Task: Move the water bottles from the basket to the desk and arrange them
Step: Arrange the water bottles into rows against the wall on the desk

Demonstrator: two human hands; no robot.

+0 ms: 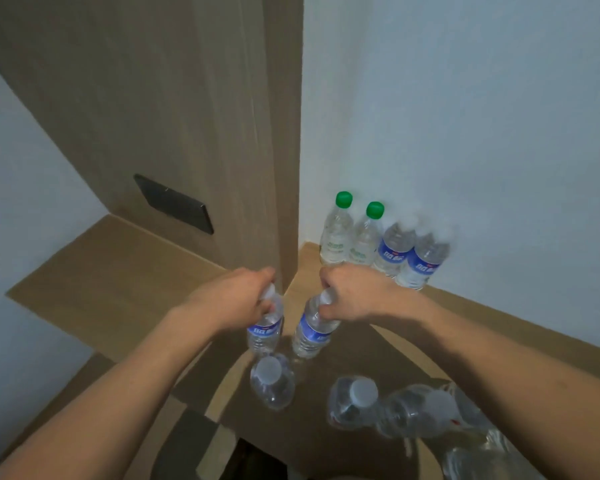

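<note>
With our left hand [238, 299] and right hand [352, 294] each curling fingers round the neck of a blue-label bottle [264, 332] [311, 332] above the near surface [482, 327], we should carry both upright and set them beside the far row of bottles [381, 244] against the wall.

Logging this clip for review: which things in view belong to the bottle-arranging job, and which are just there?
Job:
- left hand gripping a blue-label bottle
- right hand gripping another blue-label bottle
- green-cap bottles and two blue-label ones standing by the wall
- loose bottles near the front edge
- desk

Just there:
- dark wall plate
- wood panel
</note>
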